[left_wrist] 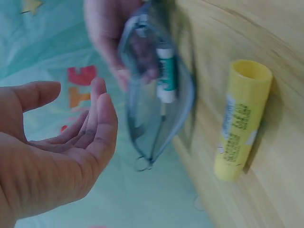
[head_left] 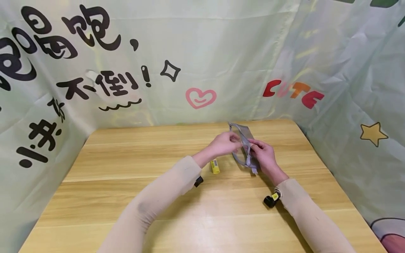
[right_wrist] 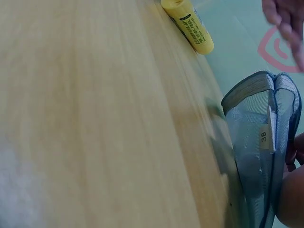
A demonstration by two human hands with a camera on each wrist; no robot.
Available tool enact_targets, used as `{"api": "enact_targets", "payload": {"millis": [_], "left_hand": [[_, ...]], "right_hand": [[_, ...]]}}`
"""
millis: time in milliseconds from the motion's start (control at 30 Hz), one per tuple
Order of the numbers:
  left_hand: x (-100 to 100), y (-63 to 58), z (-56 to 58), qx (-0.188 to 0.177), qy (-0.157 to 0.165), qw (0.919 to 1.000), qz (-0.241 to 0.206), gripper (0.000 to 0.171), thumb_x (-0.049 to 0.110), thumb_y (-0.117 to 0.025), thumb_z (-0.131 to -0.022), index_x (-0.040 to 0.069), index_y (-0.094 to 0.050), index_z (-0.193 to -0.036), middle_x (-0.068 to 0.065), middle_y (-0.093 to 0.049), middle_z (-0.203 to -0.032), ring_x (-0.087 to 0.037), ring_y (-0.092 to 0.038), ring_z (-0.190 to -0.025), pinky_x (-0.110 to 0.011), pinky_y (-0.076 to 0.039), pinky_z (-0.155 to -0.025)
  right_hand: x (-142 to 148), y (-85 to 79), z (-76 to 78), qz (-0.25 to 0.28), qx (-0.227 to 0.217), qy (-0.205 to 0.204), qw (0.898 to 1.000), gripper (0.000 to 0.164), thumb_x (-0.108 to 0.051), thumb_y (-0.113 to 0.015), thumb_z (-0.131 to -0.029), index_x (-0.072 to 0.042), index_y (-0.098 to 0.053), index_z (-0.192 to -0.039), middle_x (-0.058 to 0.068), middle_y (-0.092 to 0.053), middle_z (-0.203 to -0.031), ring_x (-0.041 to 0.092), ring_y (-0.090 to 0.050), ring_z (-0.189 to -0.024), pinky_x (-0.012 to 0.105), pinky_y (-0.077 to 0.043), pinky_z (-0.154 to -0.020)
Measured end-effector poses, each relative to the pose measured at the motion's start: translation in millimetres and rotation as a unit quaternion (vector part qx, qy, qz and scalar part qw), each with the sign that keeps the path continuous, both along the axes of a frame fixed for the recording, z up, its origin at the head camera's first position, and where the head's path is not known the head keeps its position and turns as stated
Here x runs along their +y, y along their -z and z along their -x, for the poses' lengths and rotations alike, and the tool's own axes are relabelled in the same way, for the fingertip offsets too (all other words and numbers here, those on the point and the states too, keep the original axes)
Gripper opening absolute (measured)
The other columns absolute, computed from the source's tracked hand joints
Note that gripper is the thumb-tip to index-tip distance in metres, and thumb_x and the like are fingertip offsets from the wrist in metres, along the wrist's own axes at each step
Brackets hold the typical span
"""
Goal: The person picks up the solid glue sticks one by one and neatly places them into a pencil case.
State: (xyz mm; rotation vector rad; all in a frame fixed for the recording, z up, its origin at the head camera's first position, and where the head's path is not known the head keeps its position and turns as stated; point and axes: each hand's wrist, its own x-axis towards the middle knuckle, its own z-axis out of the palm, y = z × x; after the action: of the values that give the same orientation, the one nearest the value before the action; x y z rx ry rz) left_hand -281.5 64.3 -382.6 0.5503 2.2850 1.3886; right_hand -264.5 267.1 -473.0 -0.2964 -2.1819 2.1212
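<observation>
A grey-blue mesh zip pouch (head_left: 248, 133) stands with its mouth spread open near the back right of the table. My right hand (head_left: 265, 158) grips it by one side of the mouth, the thumb along the rim. Inside the pouch, the left wrist view shows a green-and-white tube (left_wrist: 166, 73). Just left of the opening is my left hand (head_left: 224, 143), empty, its fingers loosely bent and apart from the pouch in the left wrist view. A yellow printed tube (left_wrist: 242, 118) lies on the table below the left hand.
The wooden table (head_left: 133, 151) meets a printed cloth backdrop (head_left: 152, 42) at its back edge, and cloth also hangs on both sides. A black wrist camera (head_left: 270, 201) is strapped at the right wrist, and another (head_left: 198, 181) shows under the left sleeve.
</observation>
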Motion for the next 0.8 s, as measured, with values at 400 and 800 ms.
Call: {"api": "enact_targets", "payload": {"millis": [400,800], "left_hand": [[-68.7,-16.3,-16.2,0.061,-0.035,0.9969,-0.036,0.04,0.025,-0.065,-0.103,0.01,-0.062,-0.14,-0.006,-0.068,-0.121,-0.022,-0.07,-0.092,-0.034,-0.058,-0.078],[-151.3,-7.4,-22.8,0.072,-0.141,0.9872,-0.022,0.042,0.026,-0.065,-0.104,0.009,-0.061,-0.142,-0.011,-0.065,-0.123,-0.021,-0.062,-0.088,-0.031,-0.053,-0.074]], "right_hand": [[-1.5,1.8,-0.1,0.032,0.003,-0.006,0.999,0.039,-0.007,-0.056,-0.106,0.013,-0.057,-0.139,-0.004,-0.068,-0.103,0.003,-0.071,-0.089,0.016,-0.058,-0.078],[0.4,3.9,2.1,0.019,0.002,-0.003,1.0,0.039,-0.007,-0.056,-0.105,0.013,-0.056,-0.139,-0.009,-0.07,-0.095,0.002,-0.071,-0.085,0.015,-0.057,-0.075]]}}
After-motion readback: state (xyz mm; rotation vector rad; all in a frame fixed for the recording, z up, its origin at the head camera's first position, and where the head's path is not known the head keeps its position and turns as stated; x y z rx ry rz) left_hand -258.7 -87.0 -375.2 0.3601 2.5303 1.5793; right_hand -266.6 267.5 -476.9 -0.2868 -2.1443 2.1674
